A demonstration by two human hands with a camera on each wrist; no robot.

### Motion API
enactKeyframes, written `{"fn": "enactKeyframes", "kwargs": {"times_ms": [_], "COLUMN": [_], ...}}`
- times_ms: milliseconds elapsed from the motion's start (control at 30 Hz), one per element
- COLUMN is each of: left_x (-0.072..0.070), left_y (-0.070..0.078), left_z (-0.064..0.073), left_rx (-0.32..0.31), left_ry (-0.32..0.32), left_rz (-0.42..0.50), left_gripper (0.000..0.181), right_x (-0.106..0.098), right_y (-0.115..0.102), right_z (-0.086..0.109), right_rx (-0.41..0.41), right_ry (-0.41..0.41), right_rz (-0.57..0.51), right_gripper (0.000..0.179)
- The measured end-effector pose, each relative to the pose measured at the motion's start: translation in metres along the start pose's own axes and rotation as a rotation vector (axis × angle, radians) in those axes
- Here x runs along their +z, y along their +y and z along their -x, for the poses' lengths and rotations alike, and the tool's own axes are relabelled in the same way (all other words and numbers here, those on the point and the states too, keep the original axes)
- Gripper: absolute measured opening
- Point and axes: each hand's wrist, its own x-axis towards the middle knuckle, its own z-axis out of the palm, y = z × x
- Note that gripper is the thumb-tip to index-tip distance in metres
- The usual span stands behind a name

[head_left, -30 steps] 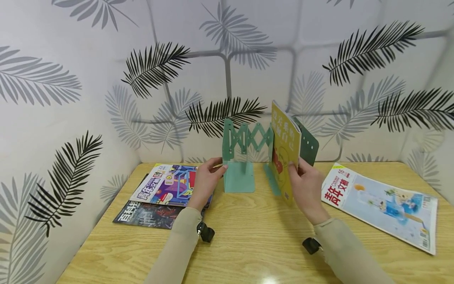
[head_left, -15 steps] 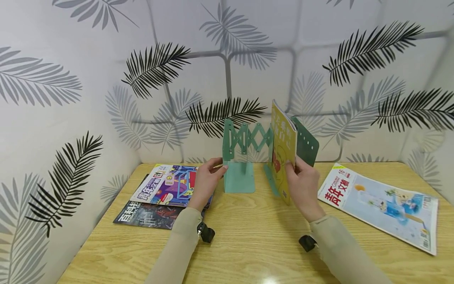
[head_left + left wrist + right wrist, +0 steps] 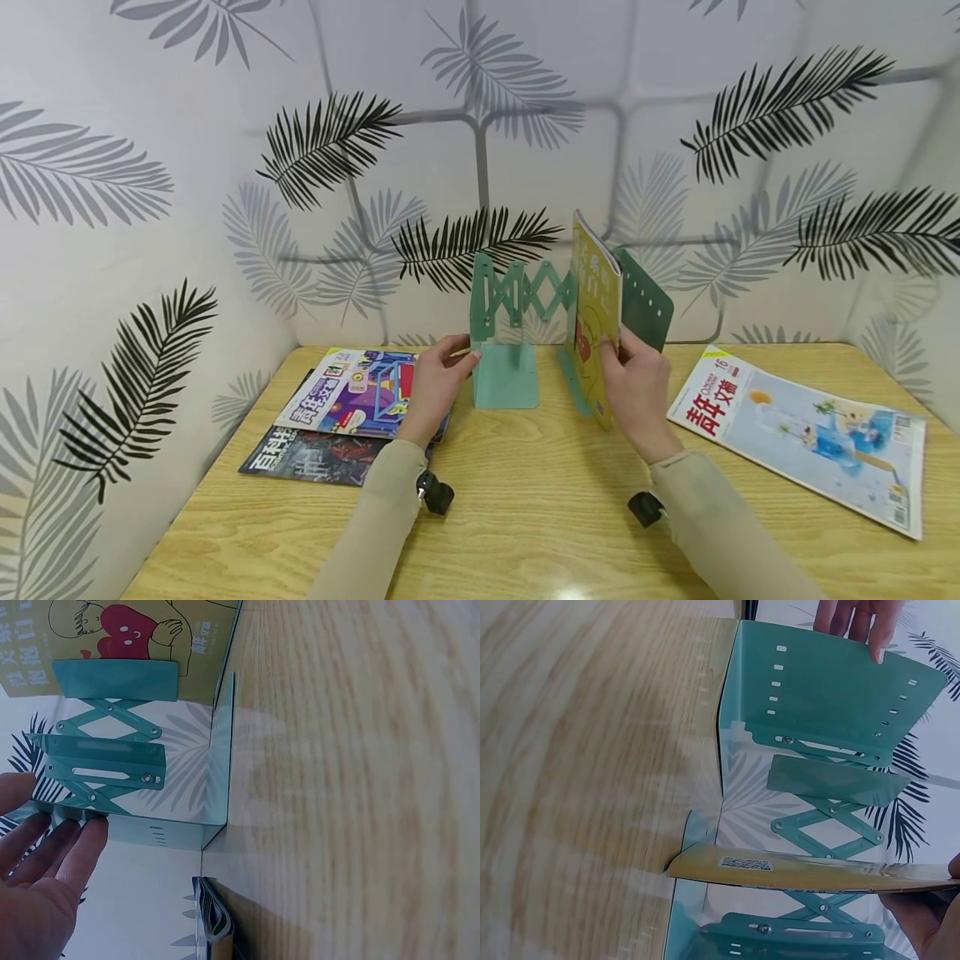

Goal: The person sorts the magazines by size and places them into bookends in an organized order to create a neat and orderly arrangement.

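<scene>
A green expandable metal bookend [image 3: 507, 383] with crossed lattice arms stands on the table near the wall. My left hand [image 3: 437, 385] pinches the upright plate at its left end, thumb on one face and fingers on the other in the left wrist view. My right hand [image 3: 639, 390] grips the near edge of a thin yellow book [image 3: 595, 312]. The book stands upright between the bookend's lattice and its right end plate [image 3: 647, 300]. In the right wrist view the book's lower edge [image 3: 705, 866] is at or close to the base; contact is unclear.
On the left, a colourful magazine [image 3: 360, 392] overlaps a dark one [image 3: 318, 454]. Another magazine [image 3: 810, 437] with a pale blue cover lies flat at the right. A leaf-patterned wall [image 3: 450, 183] rises behind the wooden table [image 3: 525, 517].
My right hand has shifted slightly left with the yellow book, away from the bookend's right end plate. The left hand and the bookend stay where they were.
</scene>
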Motion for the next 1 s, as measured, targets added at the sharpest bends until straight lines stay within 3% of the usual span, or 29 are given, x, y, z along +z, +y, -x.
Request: {"fn": "enactKeyframes", "kwargs": {"times_ms": [200, 500, 800, 1000], "left_x": [0.0005, 0.0005, 0.0003, 0.0003], "left_y": [-0.0006, 0.0004, -0.0009, -0.0017], "left_z": [-0.0006, -0.0004, 0.0008, -0.0004], "left_rx": [0.003, -0.002, -0.004, -0.005], "left_ry": [-0.002, -0.004, -0.003, -0.002], "left_rz": [0.002, 0.000, -0.003, -0.003], "left_gripper": [0.037, 0.036, 0.037, 0.037], "right_x": [0.0010, 0.0005, 0.0029, 0.0045], "right_y": [-0.0010, 0.0005, 0.0020, 0.0007], "right_z": [-0.0024, -0.0007, -0.0014, -0.0016], "right_rx": [0.000, -0.077, -0.101, -0.108], "right_ry": [-0.013, -0.012, -0.022, -0.068], "right_rz": [0.010, 0.063, 0.093, 0.091], "right_gripper": [0.025, 0.034, 0.036, 0.032]}}
